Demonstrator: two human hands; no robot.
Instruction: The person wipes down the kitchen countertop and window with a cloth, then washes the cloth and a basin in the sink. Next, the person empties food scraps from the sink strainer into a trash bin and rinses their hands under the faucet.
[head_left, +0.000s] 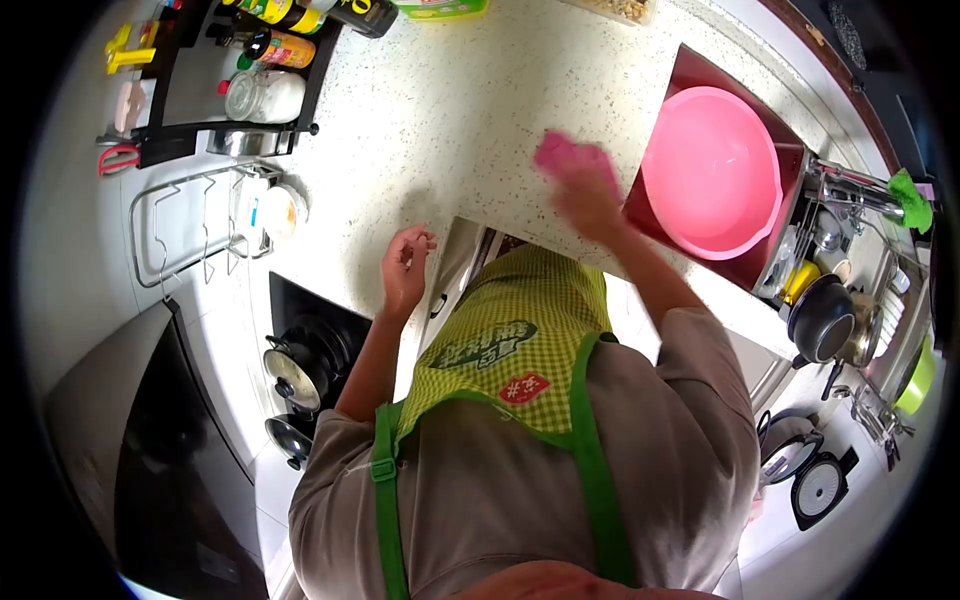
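A pink cloth (572,156) lies under the fingers of my right hand (588,205), on the speckled countertop (450,110) just left of the sink. That hand is slightly blurred, its fingers closed on the cloth. My left hand (405,265) is at the counter's front edge, its fingers loosely curled and partly apart, with nothing in it. To the right of the cloth, a large pink basin (712,172) fills most of the red sink (690,75).
On the left are a black rack (180,100) with bottles and jars, a wire rack (150,230) and a stove with pots (300,370). The faucet (855,188) and a dark pan (822,318) are right of the sink. A green-edged container (440,8) stands at the back.
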